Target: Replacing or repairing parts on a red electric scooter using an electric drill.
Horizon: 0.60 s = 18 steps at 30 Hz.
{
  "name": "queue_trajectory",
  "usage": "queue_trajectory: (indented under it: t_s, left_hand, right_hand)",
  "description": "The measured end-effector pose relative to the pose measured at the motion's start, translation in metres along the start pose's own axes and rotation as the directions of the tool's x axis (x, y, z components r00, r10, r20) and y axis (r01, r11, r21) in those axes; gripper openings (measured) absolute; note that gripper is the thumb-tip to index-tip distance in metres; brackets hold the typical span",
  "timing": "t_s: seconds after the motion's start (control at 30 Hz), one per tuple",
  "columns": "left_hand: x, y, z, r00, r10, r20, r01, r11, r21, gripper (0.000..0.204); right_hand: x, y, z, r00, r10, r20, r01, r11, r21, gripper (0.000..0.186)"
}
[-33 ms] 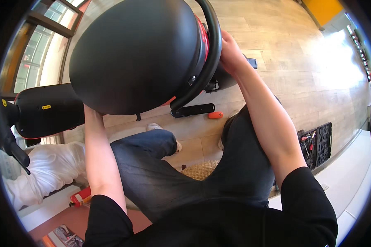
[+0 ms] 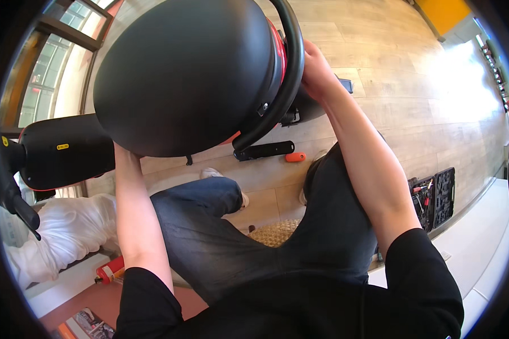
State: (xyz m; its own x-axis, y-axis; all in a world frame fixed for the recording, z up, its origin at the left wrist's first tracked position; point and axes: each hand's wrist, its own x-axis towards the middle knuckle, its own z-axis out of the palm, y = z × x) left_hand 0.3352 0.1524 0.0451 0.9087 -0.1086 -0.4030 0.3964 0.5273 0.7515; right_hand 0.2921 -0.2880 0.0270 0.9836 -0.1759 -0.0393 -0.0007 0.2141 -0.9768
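Note:
A large black scooter seat fills the upper middle of the head view, with a curved black grab rail along its right side. My right hand is against the outer side of that rail; its fingers are mostly hidden behind rail and seat. My left forearm reaches up to the seat's lower left edge, and the hand itself disappears beneath it. Red trim shows between seat and rail. Below the seat, a long black part and a small orange piece lie on the floor.
To the left stands the scooter's black front panel with a lever. White plastic sheeting and a red fire extinguisher lie lower left. An open black tool case sits on the wooden floor at right.

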Motion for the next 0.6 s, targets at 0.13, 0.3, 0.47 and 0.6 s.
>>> queue_trajectory:
  t_s: [0.13, 0.3, 0.47, 0.6]
  left_hand:
    - [-0.007, -0.005, 0.006, 0.996, -0.086, -0.004, 0.086, 0.996, -0.01, 0.061]
    - [0.001, -0.004, 0.01, 0.981, -0.193, 0.015, 0.194, 0.981, -0.023, 0.061]
    - [-0.011, 0.002, 0.007, 0.981, -0.192, 0.002, 0.192, 0.981, -0.024, 0.06]
    - [-0.002, 0.003, 0.004, 0.992, 0.008, -0.124, -0.006, 1.0, 0.019, 0.06]
  right_hand:
    - [-0.006, -0.017, 0.009, 1.0, 0.016, -0.001, -0.016, 0.993, 0.115, 0.041]
    - [-0.001, -0.02, 0.016, 1.0, 0.008, 0.024, -0.01, 0.995, 0.097, 0.043]
    - [0.009, -0.008, 0.024, 0.997, -0.022, 0.077, 0.012, 0.992, 0.128, 0.042]
    - [0.006, 0.009, 0.01, 0.994, 0.023, 0.107, -0.044, 0.981, 0.19, 0.041]
